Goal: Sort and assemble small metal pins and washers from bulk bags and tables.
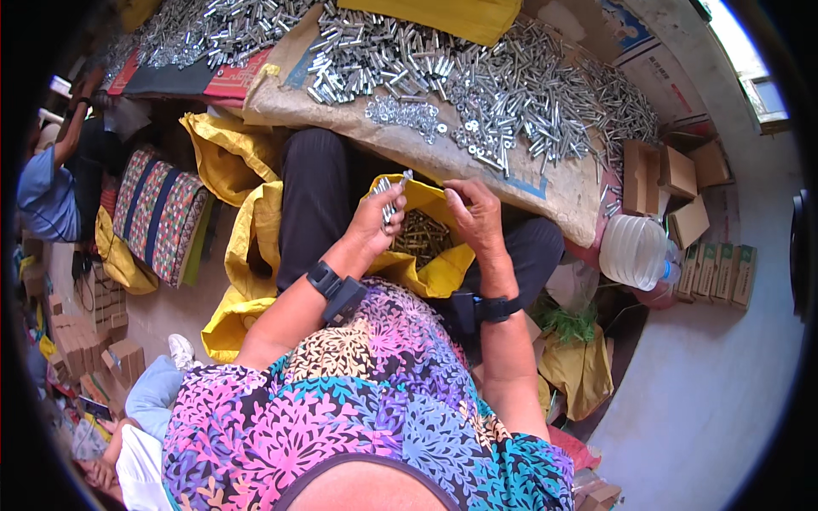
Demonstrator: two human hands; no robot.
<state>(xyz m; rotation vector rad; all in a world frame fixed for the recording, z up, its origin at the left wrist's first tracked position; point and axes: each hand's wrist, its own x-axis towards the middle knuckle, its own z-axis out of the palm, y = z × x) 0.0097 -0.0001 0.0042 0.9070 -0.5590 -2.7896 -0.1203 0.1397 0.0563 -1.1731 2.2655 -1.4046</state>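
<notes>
In my left hand is a small bunch of silver expansion bolts, with the fingers closed round them and the ends sticking up. My right hand is close by on the right, its fingers bent and the thumb near the index finger. Whatever its fingertips hold, if anything, is too small to make out. Between my knees, below both hands, a yellow bag gapes with many brass-coloured bolts inside. Ahead lies a wide heap of silver bolts, with loose washers at its near edge.
A cardboard-covered table spans the front. More yellow bags hang at my left. Small brown boxes, a clear plastic jug and a leafy plant stand right. Another person in blue sits far left.
</notes>
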